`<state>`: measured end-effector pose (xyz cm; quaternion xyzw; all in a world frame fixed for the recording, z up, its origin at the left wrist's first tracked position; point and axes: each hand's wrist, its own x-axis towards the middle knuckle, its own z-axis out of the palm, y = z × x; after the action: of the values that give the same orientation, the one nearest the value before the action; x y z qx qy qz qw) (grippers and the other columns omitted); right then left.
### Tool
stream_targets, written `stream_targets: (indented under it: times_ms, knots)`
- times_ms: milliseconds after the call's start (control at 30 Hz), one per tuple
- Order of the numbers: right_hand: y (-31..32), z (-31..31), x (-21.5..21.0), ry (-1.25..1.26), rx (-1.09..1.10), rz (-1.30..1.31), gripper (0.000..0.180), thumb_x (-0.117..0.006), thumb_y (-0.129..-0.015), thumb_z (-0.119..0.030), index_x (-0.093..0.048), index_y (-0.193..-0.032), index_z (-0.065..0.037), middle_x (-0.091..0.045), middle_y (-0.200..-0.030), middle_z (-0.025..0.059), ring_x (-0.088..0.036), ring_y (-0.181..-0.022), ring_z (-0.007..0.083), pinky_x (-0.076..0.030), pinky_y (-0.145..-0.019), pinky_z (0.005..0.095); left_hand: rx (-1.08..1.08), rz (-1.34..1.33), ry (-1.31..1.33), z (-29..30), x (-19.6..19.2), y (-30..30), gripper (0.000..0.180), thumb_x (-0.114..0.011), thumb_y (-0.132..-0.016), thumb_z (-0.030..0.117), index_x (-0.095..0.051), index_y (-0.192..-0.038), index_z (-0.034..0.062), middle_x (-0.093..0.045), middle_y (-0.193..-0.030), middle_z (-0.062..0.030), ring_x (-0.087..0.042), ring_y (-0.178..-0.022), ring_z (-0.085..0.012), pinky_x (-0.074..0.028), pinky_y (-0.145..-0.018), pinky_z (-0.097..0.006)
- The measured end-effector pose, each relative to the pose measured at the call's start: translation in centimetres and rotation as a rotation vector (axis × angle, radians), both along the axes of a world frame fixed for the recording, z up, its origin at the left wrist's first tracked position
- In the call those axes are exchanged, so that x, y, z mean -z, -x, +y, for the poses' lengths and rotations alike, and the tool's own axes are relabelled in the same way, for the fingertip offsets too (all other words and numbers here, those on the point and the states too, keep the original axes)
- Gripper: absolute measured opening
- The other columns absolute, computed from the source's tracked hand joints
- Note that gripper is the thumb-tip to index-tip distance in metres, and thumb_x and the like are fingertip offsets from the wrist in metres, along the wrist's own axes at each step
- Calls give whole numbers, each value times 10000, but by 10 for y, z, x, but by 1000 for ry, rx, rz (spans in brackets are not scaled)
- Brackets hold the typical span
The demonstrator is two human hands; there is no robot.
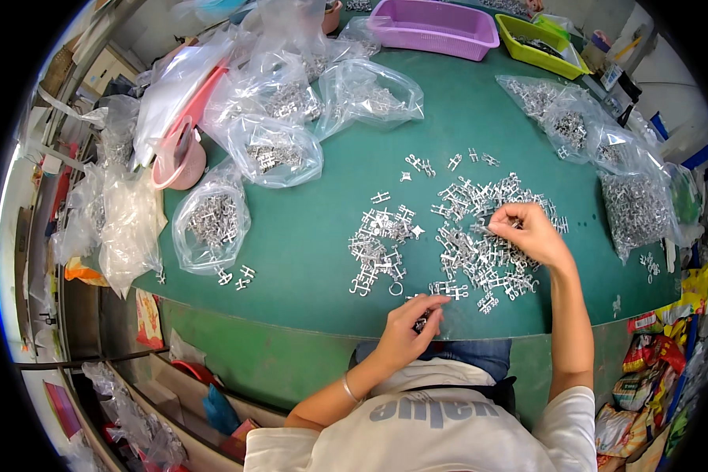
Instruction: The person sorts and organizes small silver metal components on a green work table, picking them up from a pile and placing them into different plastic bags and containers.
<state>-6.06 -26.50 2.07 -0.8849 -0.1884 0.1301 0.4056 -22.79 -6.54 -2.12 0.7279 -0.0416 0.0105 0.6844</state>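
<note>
Down at the near edge of the green counter, the left hand is curled shut, its fingertips pinching a few small silver metal parts just at the counter's rim. Farther out and to the right, the right hand rests on a wide loose heap of metal parts, thumb and forefinger closed on one small piece at the heap's top. A smaller heap of the same parts lies just left of it, near but apart, with a single ring at its near end.

Packages ring the work. Clear plastic bags of parts are bunched at the far left of the counter, one bag sitting alone nearer the left edge with a few stray pieces beside it. More clear bags, full and grey with metal, line the right edge. At the far side stand a purple rectangular basket and, to its right, a lime-green tray. A pink round tub leans among the left-hand bags. Below the counter's right corner, colourful snack packets in red, yellow and green are stacked; an orange packet shows at the left edge.
</note>
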Motion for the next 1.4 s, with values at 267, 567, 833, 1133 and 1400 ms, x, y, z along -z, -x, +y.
stream_targets:
  times_ms: [267, 567, 833, 1133, 1400]
  knots:
    - [5, -1, -15, -14, -3, 38, 151, -634, -787, -120, -638, -781, 31, -611, -662, 47, -516, -625, 88, -427, -599, 257, -12, -17, -30, -2, 0, 0, 210, -514, -841, -35, -588, -1033, 11, -528, -707, -62, -540, -546, -106, -431, -495, -230]
    - [14, 8, -5, 18, 29, -35, 119, -637, -778, -88, -637, -787, 31, -591, -633, 51, -499, -582, 92, -426, -562, 265, -40, -27, -29, -7, -2, 1, 196, -516, -839, -39, -597, -1012, 2, -535, -709, -57, -537, -552, -102, -440, -500, -227]
    - [22, 5, 1, -146, 49, 35, 131, -633, -799, -122, -643, -801, 9, -613, -688, 2, -488, -615, 68, -404, -575, 245, -51, -9, 21, -4, 0, 2, 182, -508, -855, -19, -594, -1014, -17, -561, -745, -60, -536, -553, -87, -432, -496, -216]
    - [71, 16, -19, -286, -9, -179, 60, -641, -777, -56, -637, -807, -4, -570, -679, 22, -468, -571, 77, -347, -496, 225, -47, 315, 496, -3, -21, -17, 265, -485, -912, 101, -522, -1145, -19, -592, -829, -79, -519, -569, -75, -365, -437, -177]
    - [102, 18, -24, -271, -134, -596, 117, -687, -706, 1, -649, -812, -29, -532, -657, 35, -464, -497, 119, -356, -436, 257, -45, 317, 536, -13, -33, -15, 227, -592, -858, 101, -585, -1050, -21, -601, -747, -46, -521, -565, -60, -365, -441, -168]
